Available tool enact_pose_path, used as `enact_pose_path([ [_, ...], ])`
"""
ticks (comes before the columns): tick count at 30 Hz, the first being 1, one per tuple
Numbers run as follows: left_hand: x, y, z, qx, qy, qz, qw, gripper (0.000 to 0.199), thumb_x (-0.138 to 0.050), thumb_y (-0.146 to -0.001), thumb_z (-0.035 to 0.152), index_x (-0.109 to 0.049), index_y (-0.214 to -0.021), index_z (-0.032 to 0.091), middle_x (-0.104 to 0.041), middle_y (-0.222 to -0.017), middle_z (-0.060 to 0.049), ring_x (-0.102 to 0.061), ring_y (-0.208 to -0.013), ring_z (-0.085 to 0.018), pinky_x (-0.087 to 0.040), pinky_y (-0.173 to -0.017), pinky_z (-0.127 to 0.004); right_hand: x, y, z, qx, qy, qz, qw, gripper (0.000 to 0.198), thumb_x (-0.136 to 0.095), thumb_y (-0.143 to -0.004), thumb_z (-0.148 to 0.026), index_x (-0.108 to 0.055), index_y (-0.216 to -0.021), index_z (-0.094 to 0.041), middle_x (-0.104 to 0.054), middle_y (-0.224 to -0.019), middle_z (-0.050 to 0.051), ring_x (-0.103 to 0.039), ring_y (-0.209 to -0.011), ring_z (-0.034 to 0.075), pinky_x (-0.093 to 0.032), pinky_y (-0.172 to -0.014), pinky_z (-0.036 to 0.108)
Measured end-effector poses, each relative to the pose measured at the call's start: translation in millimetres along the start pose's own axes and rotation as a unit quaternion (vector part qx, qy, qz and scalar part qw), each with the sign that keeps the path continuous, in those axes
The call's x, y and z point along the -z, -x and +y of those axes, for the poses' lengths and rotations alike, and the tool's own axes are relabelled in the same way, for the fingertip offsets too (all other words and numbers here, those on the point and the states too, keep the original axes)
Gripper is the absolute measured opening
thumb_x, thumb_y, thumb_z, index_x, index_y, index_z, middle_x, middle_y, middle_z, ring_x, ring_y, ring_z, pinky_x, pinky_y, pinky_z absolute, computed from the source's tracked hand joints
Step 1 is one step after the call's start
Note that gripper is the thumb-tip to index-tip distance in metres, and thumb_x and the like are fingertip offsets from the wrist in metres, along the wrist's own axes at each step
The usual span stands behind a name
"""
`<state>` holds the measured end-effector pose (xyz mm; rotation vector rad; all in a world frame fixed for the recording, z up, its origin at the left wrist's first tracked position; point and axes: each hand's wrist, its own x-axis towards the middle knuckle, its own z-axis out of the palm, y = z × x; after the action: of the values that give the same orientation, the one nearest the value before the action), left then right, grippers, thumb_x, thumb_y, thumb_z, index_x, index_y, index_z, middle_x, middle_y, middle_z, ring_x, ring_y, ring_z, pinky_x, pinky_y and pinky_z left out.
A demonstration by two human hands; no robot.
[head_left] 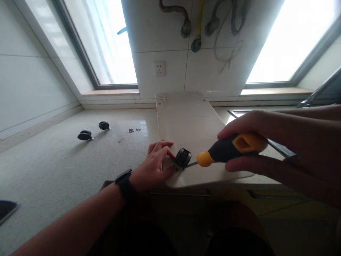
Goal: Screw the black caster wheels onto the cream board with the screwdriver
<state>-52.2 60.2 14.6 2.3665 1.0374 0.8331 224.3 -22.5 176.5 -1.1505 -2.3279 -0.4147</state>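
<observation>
A white board (191, 121) lies on the countertop with a black caster wheel (183, 157) at its near left corner. My left hand (157, 163) pinches the caster's base between thumb and fingers, steadying it against the board. In my right hand (282, 149) is a yellow and black screwdriver (226, 149), gripped by its handle. The screwdriver points left and its shaft reaches the caster's metal plate. Any screw under the tip is too small to make out. Screw holes show at the board's far corners.
On the speckled countertop (114, 160) to the left sit two more casters (84, 135) and a small pile of screws (131, 131). A dark object (7, 209) lies at the left edge. The tiled wall behind carries a socket (160, 68) and hoses (199, 21).
</observation>
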Motion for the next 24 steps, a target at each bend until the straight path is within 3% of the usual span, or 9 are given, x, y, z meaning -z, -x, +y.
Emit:
enact_pose_path([
  [4, 0, -1, 0, 0.000, -0.004, -0.001, 1.000, 0.019, -0.073, -0.089, 0.033, -0.063, -0.102, 0.023, -0.050, -0.147, -0.011, -0.035, -0.144, -0.035, -0.034, -0.119, -0.062, -2, 0, -6, 0.048, 0.074, -0.003, 0.996, 0.040, -0.059, -0.091, -0.069, -0.067, -0.094, -0.029, -0.057, -0.059, -0.003, -0.046, -0.046, 0.012, -0.027, -0.046, 0.032],
  [10, -1, 0, -2, -0.003, -0.009, 0.003, 1.000, 0.019, -0.073, -0.088, 0.033, -0.063, -0.102, 0.023, -0.050, -0.147, -0.010, -0.036, -0.144, -0.035, -0.033, -0.120, -0.062, -13, -2, -15, -0.035, 0.155, 0.052, 0.986, 0.054, -0.053, -0.090, -0.076, -0.057, -0.075, -0.024, -0.043, -0.050, -0.002, -0.031, -0.041, 0.010, -0.014, -0.053, 0.031],
  [14, -1, 0, -6, -0.014, -0.009, 0.003, 1.000, 0.018, -0.071, -0.090, 0.032, -0.063, -0.103, 0.023, -0.051, -0.146, -0.010, -0.036, -0.144, -0.034, -0.031, -0.121, -0.061, -14, -7, -22, -0.042, 0.186, 0.055, 0.980, 0.055, -0.048, -0.093, -0.074, -0.052, -0.071, -0.024, -0.037, -0.047, -0.002, -0.026, -0.040, 0.010, -0.012, -0.051, 0.030],
  [16, 0, 0, -8, -0.016, 0.000, -0.007, 1.000, 0.016, -0.070, -0.091, 0.032, -0.063, -0.103, 0.024, -0.051, -0.147, -0.010, -0.034, -0.145, -0.034, -0.029, -0.122, -0.062, -14, -9, -24, -0.039, 0.195, 0.054, 0.979, 0.052, -0.043, -0.098, -0.069, -0.053, -0.075, -0.024, -0.036, -0.046, -0.002, -0.028, -0.038, 0.011, -0.013, -0.048, 0.030],
  [18, 2, 0, -10, -0.012, 0.013, -0.022, 1.000, 0.012, -0.066, -0.093, 0.030, -0.064, -0.104, 0.024, -0.050, -0.148, -0.009, -0.031, -0.147, -0.034, -0.026, -0.123, -0.064, -14, -11, -22, -0.024, 0.179, 0.034, 0.983, 0.043, -0.039, -0.102, -0.060, -0.056, -0.086, -0.023, -0.046, -0.051, -0.001, -0.038, -0.039, 0.013, -0.018, -0.044, 0.029],
  [22, 5, 0, -12, -0.018, 0.022, -0.035, 0.999, 0.017, -0.068, -0.091, 0.031, -0.063, -0.107, 0.025, -0.048, -0.149, -0.009, -0.029, -0.148, -0.035, -0.026, -0.122, -0.065, -11, -6, -5, 0.038, 0.061, -0.038, 0.997, 0.037, -0.047, -0.100, -0.053, -0.053, -0.122, -0.024, -0.071, -0.096, 0.007, -0.065, -0.062, 0.018, -0.044, -0.050, 0.031],
  [24, 3, 0, -14, -0.031, 0.013, -0.026, 0.999, 0.027, -0.072, -0.089, 0.034, -0.060, -0.112, 0.025, -0.048, -0.149, -0.010, -0.030, -0.147, -0.036, -0.029, -0.122, -0.064, -9, -2, 2, 0.029, 0.014, -0.051, 0.998, 0.042, -0.052, -0.096, -0.061, -0.058, -0.122, -0.029, -0.072, -0.104, 0.005, -0.067, -0.070, 0.018, -0.050, -0.057, 0.031],
])
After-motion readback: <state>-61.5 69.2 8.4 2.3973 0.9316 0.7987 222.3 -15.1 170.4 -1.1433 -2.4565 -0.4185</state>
